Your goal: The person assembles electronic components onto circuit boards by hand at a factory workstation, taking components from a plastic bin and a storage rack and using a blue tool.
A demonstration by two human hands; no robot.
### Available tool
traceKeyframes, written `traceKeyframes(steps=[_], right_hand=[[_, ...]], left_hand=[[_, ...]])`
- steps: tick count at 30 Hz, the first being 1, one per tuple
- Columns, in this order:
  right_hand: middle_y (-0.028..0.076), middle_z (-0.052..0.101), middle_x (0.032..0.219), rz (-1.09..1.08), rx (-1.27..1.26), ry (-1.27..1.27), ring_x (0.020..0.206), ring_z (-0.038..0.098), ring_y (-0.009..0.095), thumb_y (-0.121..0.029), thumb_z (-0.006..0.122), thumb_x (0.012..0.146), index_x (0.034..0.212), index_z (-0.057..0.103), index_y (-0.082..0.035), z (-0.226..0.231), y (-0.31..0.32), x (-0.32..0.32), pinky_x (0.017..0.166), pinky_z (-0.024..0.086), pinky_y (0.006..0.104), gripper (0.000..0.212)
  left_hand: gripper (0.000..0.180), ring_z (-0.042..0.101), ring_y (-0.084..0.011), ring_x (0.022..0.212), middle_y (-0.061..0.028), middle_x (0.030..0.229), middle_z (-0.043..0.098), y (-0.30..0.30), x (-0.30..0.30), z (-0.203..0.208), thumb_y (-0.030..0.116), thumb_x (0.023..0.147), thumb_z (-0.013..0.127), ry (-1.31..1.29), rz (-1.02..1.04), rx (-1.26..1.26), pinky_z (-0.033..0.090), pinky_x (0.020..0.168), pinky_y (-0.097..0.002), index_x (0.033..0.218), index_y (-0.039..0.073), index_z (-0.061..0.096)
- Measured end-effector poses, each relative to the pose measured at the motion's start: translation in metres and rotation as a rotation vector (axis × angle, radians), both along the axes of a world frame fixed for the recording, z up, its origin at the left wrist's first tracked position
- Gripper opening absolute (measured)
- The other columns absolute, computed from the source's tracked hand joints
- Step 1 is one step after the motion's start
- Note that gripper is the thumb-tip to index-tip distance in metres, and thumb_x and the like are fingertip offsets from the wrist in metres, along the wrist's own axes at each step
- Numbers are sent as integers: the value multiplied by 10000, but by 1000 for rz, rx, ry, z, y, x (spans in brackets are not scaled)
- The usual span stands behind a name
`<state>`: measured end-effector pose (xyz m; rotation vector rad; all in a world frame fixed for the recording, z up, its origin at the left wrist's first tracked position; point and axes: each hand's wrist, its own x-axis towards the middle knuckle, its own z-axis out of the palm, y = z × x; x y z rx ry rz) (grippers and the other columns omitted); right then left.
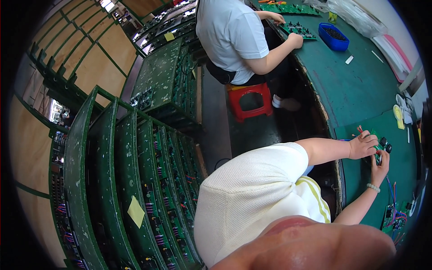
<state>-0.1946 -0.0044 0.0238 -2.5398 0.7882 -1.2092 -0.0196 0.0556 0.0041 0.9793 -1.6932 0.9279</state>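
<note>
Over the green bench my left hand [362, 145] is closed, its fingers bent around the edge of a small green circuit board [380, 138] with black components. Red and blue wires come out beside that hand. Just below it in the picture, my right hand [380, 165], with a beaded bracelet at the wrist, is closed with its fingertips pinched at the same board. The fingers hide much of the board, and I cannot make out exactly which part each fingertip grips. Close to my right forearm lies another wired circuit board [396, 218].
A co-worker in a white shirt [234, 36] sits on a red stool [249, 101], handling a larger circuit board [299, 31]. A blue tray [334, 38] of small dark parts stands on the bench [324, 81]. Green racks [130, 153] full of boards stand behind me.
</note>
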Motion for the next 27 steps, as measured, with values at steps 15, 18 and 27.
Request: traceKeyframes(steps=[15, 18, 27], right_hand=[[104, 581, 986, -111, -29, -52, 789, 582, 271, -139, 555, 913, 1034, 564, -35, -9, 0, 4, 681, 481, 330, 160], [118, 560, 891, -171, -9, -22, 706, 551, 274, -166, 507, 942, 984, 554, -35, -3, 6, 6, 616, 452, 344, 145], [144, 497, 753, -269, -128, 46, 618, 475, 312, -215, 468, 962, 861, 508, -25, -15, -9, 1, 562, 401, 390, 219]], left_hand=[[101, 397, -247, 1248, -74, 1217, 509, 10, -3, 6, 153, 713, 567, -57, 80, 8, 211, 1072, -476, 793, 98, 593], [112, 360, -249, 1292, -82, 1266, 491, 10, -4, 7, 154, 717, 564, -58, 110, -65, 199, 1077, -475, 805, 92, 593], [124, 431, -221, 1163, -63, 1098, 527, 8, -4, 1, 171, 716, 543, -15, 62, 93, 304, 930, -424, 803, 94, 586]])
